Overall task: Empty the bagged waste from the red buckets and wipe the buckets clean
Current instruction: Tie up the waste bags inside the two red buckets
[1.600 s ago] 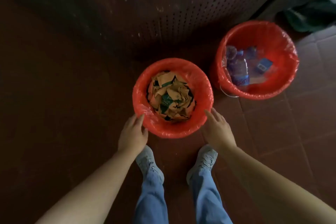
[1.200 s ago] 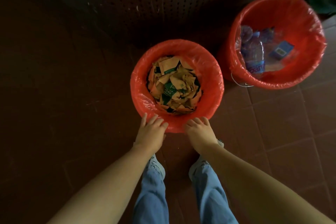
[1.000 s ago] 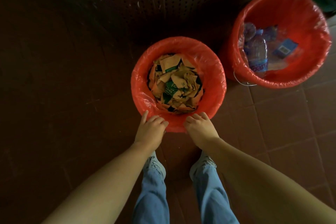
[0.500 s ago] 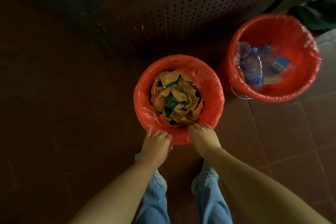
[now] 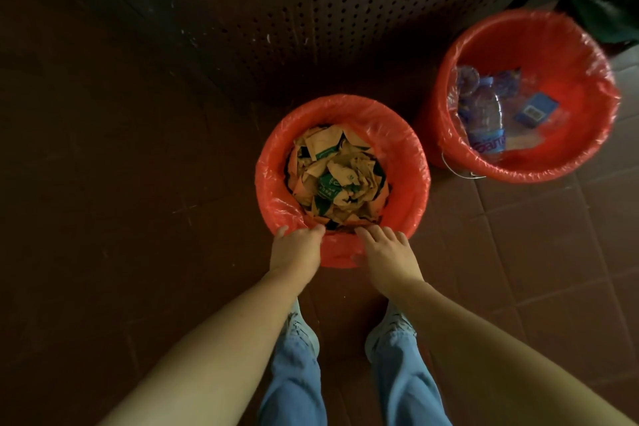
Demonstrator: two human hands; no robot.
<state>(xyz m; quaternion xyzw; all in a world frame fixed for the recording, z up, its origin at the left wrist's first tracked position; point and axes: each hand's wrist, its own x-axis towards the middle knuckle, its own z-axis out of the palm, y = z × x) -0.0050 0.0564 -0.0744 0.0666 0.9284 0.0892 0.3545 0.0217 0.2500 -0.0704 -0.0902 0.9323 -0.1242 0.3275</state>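
A dark tiled floor (image 5: 103, 218) fills the view, with a perforated dark panel (image 5: 345, 11) standing along its far edge. Two red buckets stand on the floor, apart from each other. The far bucket (image 5: 587, 107) sits up and to the person's right, lined with a thin bag and holding plastic bottles (image 5: 484, 121) and a small blue box (image 5: 536, 109). The near bucket (image 5: 411, 163) stands straight ahead of the person's shoes, just beyond the toes, and both arms reach to it evenly, so neither hand is the nearer one.

Its bag (image 5: 273, 183) is folded outward over the lip all the way round and is packed close to the top with crumpled brown and green paper (image 5: 337, 176). The bucket is upright, its open mouth facing up at the camera, so the bag has to come out straight upward, toward the person.

The left hand (image 5: 297, 251) and the right hand (image 5: 387, 253) sit side by side on the nearest part of the lip, with a short stretch of red film showing between them. The left hand's fingers (image 5: 311, 230) curl over the lip and the folded bag edge, gripping there. The right hand lies flatter, its fingers (image 5: 380, 234) nearly straight on the lip and holding nothing that can be seen.

Judging from this, the bag edge has yet to be peeled off the lip, and the far side of it lies directly opposite both hands, across the paper.
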